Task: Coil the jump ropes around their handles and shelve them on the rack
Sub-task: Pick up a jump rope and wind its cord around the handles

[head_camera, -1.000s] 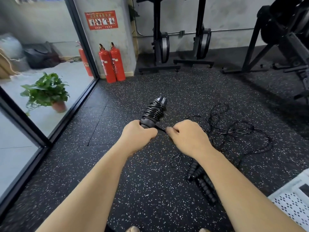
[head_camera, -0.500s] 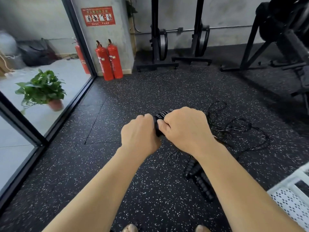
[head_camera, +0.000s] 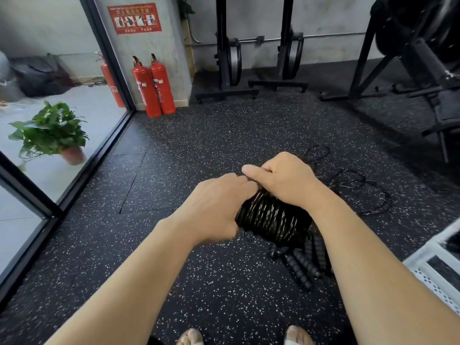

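A black jump rope coiled tightly around its handles (head_camera: 273, 220) is held in front of me above the speckled floor. My left hand (head_camera: 216, 207) grips the bundle at its left end. My right hand (head_camera: 283, 180) curls over the far top of the coil, thumb pointing left; what its fingertips pinch is hidden. Below the bundle, more black ribbed handles (head_camera: 301, 262) lie on the floor, and their loose cord (head_camera: 361, 190) sprawls in loops to the right.
A white perforated rack (head_camera: 438, 275) shows at the right edge. Two red fire extinguishers (head_camera: 154, 88) stand by a pillar, a potted plant (head_camera: 52, 133) behind the glass wall at left. Black gym machines (head_camera: 418, 78) line the back and right.
The coiled bundle has tipped from pointing away to lying across, nearer to me. My right hand moved from the cord's end near the left hand to over the coil's top.
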A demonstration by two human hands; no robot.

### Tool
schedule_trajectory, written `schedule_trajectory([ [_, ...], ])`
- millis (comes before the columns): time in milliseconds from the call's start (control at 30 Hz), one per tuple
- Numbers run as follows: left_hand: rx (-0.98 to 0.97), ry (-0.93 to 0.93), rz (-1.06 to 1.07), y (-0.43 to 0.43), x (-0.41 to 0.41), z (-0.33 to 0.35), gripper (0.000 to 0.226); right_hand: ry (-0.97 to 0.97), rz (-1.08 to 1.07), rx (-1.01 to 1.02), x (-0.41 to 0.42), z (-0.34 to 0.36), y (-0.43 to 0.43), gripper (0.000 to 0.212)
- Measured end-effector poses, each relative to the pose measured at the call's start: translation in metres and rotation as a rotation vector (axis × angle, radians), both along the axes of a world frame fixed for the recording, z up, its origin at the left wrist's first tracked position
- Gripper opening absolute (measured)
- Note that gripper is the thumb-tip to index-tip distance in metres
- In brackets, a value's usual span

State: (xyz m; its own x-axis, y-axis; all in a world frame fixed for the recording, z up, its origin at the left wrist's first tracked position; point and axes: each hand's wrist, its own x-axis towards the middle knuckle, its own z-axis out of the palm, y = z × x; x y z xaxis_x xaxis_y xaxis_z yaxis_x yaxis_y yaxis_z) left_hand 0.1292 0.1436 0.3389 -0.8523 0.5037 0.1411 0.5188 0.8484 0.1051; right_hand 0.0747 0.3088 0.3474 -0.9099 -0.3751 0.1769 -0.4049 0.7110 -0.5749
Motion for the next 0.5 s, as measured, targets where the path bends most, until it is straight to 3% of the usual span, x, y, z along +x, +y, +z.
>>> schedule_trajectory([
  [167,0.100,-0.026,-0.039,-0.001,0.003,-0.002,0.028,-0.280,0.083,-0.268,0.000,-0.001,0.006,0.066],
  [367,0.209,-0.129,-0.021,0.004,0.006,0.001,0.020,-0.342,0.066,-0.176,-0.002,-0.006,0.011,0.064],
  [500,0.414,-0.184,-0.004,0.004,0.012,0.006,0.021,-0.372,0.037,-0.197,-0.004,-0.004,0.015,0.062],
])
